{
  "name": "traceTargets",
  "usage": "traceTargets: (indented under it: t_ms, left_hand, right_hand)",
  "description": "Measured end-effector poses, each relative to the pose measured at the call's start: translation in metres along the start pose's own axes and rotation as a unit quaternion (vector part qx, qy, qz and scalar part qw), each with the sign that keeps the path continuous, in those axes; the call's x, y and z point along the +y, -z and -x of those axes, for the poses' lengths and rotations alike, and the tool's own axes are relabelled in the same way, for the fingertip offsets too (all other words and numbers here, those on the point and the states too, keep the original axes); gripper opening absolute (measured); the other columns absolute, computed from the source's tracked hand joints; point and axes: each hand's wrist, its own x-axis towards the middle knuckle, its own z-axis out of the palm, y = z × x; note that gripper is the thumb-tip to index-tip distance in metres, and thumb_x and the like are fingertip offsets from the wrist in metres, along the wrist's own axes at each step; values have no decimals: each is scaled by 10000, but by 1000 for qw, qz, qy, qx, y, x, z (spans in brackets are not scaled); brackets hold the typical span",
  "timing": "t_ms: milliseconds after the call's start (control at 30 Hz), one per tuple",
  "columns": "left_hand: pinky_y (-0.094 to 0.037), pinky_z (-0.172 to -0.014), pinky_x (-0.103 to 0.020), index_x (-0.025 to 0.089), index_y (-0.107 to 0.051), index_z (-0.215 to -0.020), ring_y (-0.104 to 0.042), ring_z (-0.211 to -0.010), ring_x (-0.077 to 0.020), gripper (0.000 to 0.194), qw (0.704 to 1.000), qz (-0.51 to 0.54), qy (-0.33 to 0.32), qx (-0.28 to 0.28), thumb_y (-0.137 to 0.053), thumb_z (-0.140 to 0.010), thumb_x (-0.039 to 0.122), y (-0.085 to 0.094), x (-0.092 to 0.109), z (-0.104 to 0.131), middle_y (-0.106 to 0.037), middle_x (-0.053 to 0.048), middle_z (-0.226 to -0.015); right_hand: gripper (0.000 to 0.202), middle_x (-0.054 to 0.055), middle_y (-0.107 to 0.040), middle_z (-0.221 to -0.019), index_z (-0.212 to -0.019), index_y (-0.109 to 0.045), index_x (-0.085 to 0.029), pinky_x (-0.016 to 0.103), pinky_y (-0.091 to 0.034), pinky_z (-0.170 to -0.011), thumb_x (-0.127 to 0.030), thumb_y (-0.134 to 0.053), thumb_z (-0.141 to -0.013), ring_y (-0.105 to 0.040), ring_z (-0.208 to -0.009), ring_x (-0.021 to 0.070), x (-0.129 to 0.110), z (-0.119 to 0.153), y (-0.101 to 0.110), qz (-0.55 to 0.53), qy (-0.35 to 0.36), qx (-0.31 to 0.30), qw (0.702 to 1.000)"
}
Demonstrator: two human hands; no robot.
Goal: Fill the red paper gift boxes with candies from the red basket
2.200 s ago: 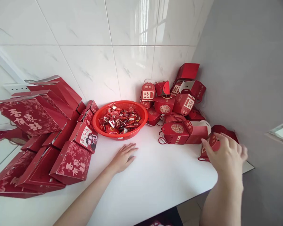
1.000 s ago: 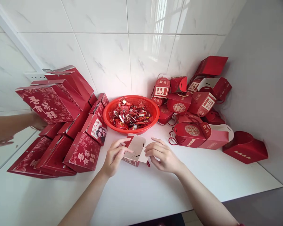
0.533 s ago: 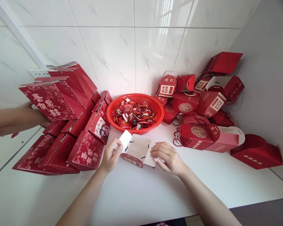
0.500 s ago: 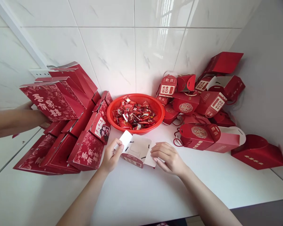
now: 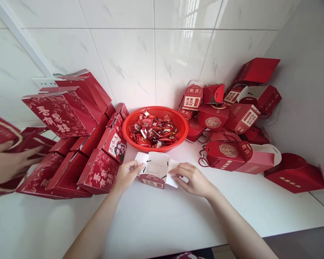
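Note:
A small red box [image 5: 153, 180] with a white inside stands open on the white table, its side flaps spread outward. My left hand [image 5: 128, 174] pinches the white flap on its left side. On the other side, my right hand [image 5: 190, 178] has curled fingers on the right flap. Just behind the box is a red plastic basket [image 5: 179, 118] holding several wrapped candies [image 5: 153, 129].
Upright red boxes [image 5: 97, 172] fill the left side. Another person's hand [image 5: 5, 163] is at the far left by red bags with rope handles [image 5: 2, 131]. Red boxes [image 5: 226, 154] are piled at the right, against the tiled wall [image 5: 124, 64].
The box's left flap has tilted further outward, and my left hand has moved slightly with it. The other person's hand has come out from behind the left boxes, with red bags beside it.

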Motion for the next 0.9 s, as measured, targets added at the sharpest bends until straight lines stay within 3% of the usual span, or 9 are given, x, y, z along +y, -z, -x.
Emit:
traceTargets:
  t_ms: [100,200,367,667,900]
  left_hand:
    - [-250,-508,-203,192,-284,-584,-285,-537,-89,533,1000,-1,13,-22,-684,-793,475,-2,1,-2,-256,64,-576]
    - [-242,-510,-203,195,-276,-592,-280,-550,-92,505,1000,1,10,-28,-668,-798,436,-5,1,-2,-245,58,-607]
    - [-340,-626,-227,190,-276,-586,-387,-664,-119,458,1000,13,-26,-3,-625,-816,377,-9,0,-2,-373,23,-704]
    - [-365,-639,-238,199,-241,-595,-468,-691,-137,470,998,34,-47,-35,-617,-837,342,-8,-2,-2,-456,10,-719]
    - [-428,-793,-292,190,-327,-572,-600,-963,-229,425,990,-23,-136,-13,-649,-822,311,-5,1,5,-608,-78,-1056]
  right_hand:
    - [312,77,-671,-986,-1268,-568,-212,362,-495,-800,-172,-475,-973,-622,-861,207,-1,-1,-6,-10,-8,-37,999]
    - [326,81,-665,-995,-1281,-557,-209,351,-512,-771,-171,-466,-970,-625,-834,205,-2,-1,-12,-6,-16,-40,999]
    - [308,90,-665,-1000,-1270,-554,-199,343,-522,-761,-178,-454,-979,-633,-846,206,-3,-1,-14,8,-17,-31,999]
    - [312,91,-680,-986,-1269,-547,-192,348,-514,-758,-183,-449,-973,-644,-831,212,-1,0,-16,30,2,-25,999]
    - [191,54,-682,-845,-1130,-598,-195,310,-464,-657,-264,-472,-1004,-629,-711,184,-1,2,-15,50,50,13,997]
